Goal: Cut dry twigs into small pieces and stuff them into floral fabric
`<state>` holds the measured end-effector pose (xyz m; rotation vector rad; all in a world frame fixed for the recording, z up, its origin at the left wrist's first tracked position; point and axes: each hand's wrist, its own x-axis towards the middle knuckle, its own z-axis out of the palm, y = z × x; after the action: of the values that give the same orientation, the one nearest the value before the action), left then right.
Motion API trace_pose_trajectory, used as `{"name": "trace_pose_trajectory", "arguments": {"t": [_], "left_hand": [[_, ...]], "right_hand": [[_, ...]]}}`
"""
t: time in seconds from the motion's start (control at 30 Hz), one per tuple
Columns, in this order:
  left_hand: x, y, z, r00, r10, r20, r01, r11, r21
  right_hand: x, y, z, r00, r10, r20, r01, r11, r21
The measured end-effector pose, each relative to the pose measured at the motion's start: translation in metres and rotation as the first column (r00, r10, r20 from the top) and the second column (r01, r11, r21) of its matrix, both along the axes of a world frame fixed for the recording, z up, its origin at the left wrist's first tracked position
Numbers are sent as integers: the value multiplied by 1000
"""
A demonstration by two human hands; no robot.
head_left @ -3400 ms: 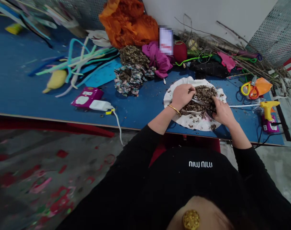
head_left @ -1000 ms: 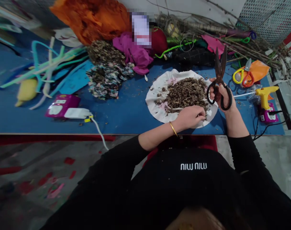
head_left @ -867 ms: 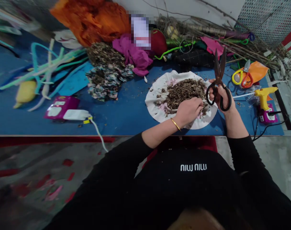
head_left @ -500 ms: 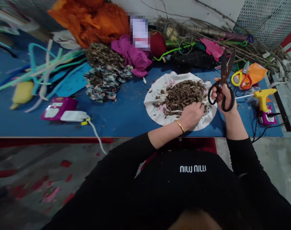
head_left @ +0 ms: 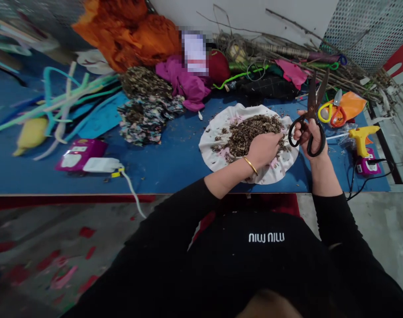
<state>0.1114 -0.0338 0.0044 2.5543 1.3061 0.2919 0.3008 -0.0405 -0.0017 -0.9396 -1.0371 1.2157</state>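
My right hand (head_left: 312, 137) is closed around the black handles of large dark scissors (head_left: 311, 110), whose blades point up and stand slightly apart. My left hand (head_left: 264, 149), with a gold bangle at the wrist, lies palm down over the near right part of a heap of dry brown flakes (head_left: 246, 132). Its fingers reach to the right across the flakes, and the fingertips are partly hidden. Beneath the heap a round white cloth (head_left: 210, 152) is spread on the blue table, with loose flakes scattered over it.
Colourful-handled scissors (head_left: 332, 112) and a yellow glue gun (head_left: 363, 138) lie to the right. Bundled twigs (head_left: 354, 84) line the back. Left of the cloth are patterned fabric (head_left: 148, 115), orange fabric (head_left: 131, 39), a purple box (head_left: 80, 154) with a white cable, and pale foam-like strips (head_left: 69, 88).
My left hand has shifted up a little over the flakes, uncovering some pink on the cloth near its right side. The scissors stay in my right hand, and the view has tilted slightly.
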Motion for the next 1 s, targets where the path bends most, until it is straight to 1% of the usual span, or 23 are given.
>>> {"name": "trace_pose_trajectory", "arguments": {"t": [0.1,0.17,0.3,0.37,0.4,0.43,0.5,0.57,0.6,0.67,0.7,0.77,0.87,0.93,1.0], "left_hand": [[14,4,4,994,-25,-102,23,1000,-21],[21,5,7,989,-32,-141,26,999,-45],[25,4,7,991,-48,-127,39,997,-67],[20,5,5,998,-28,-62,26,999,-36],[15,5,3,1000,0,-3,0,1000,-21],[9,7,3,997,32,71,-31,999,-17],[-5,11,3,967,103,234,-94,994,-47],[-22,18,7,913,178,367,-141,982,-124],[-31,21,9,880,226,418,-162,969,-184],[-47,28,13,794,344,501,-179,920,-349],[-55,31,14,739,407,537,-163,882,-443],[-66,37,13,603,518,606,-80,796,-601],[-76,43,8,403,643,651,70,687,-723],[-77,45,6,318,709,630,146,620,-771],[-77,46,6,288,733,616,211,580,-787]], "right_hand": [[2,1,0,1000,-24,8,24,1000,-9],[2,2,0,999,-40,-20,39,999,-36],[-4,0,1,993,-68,-93,60,995,-85],[-6,0,2,992,-65,-110,57,995,-79],[-6,-1,2,991,-58,-117,50,996,-68],[-6,-1,2,991,-51,-123,44,998,-55],[-6,-1,1,991,-37,-132,33,999,-30],[-4,-1,1,991,-26,-133,23,999,-25],[-4,-1,1,991,-24,-129,21,999,-30],[-3,-1,-1,993,-30,-114,26,999,-39],[-4,-1,-2,994,-39,-99,36,999,-32],[-6,-1,-6,997,-64,-35,64,998,10],[-13,1,-9,977,-156,143,143,985,96],[-21,6,-5,944,-214,250,184,973,136],[-33,14,5,922,-203,330,160,975,153]]}}
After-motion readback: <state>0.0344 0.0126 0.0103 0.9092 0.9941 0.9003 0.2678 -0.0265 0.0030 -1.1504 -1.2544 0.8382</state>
